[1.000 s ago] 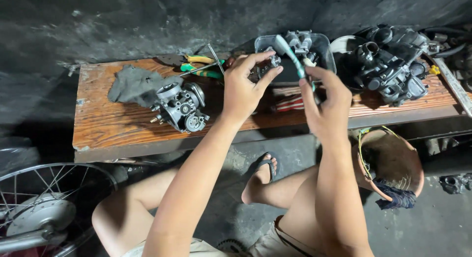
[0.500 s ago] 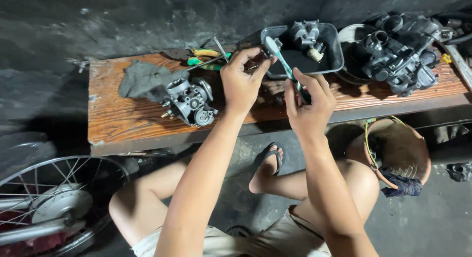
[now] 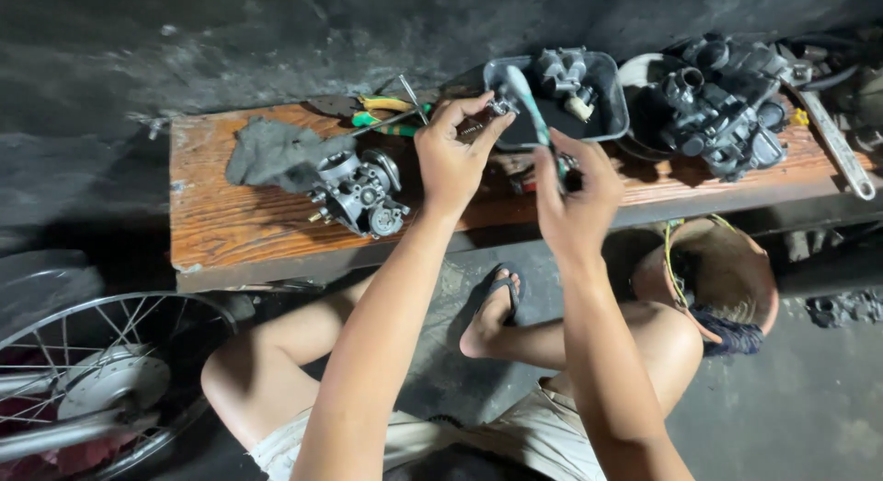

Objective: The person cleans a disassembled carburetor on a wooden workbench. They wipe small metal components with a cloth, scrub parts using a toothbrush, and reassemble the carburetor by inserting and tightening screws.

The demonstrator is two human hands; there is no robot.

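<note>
My left hand (image 3: 452,159) pinches a small metal part (image 3: 500,105) between thumb and fingers, raised over the wooden bench (image 3: 239,223). My right hand (image 3: 575,200) grips a screwdriver with a teal handle (image 3: 526,102); its top end points up toward the small part. A grey carburetor (image 3: 357,194) sits on the bench left of my left hand, beside a grey rag (image 3: 271,150).
A dark tray (image 3: 607,118) holds another metal piece. A cluster of dark carburetors (image 3: 722,108) lies at the right, a wrench (image 3: 835,148) beyond. Green and yellow hand tools (image 3: 382,113) lie at the back. A spoked wheel (image 3: 101,380) is lower left, a basket (image 3: 722,279) lower right.
The view has shifted a little, so the bench sits further right and lower in frame. Both hands keep their hold, with the screwdriver now tilted closer to the small part.
</note>
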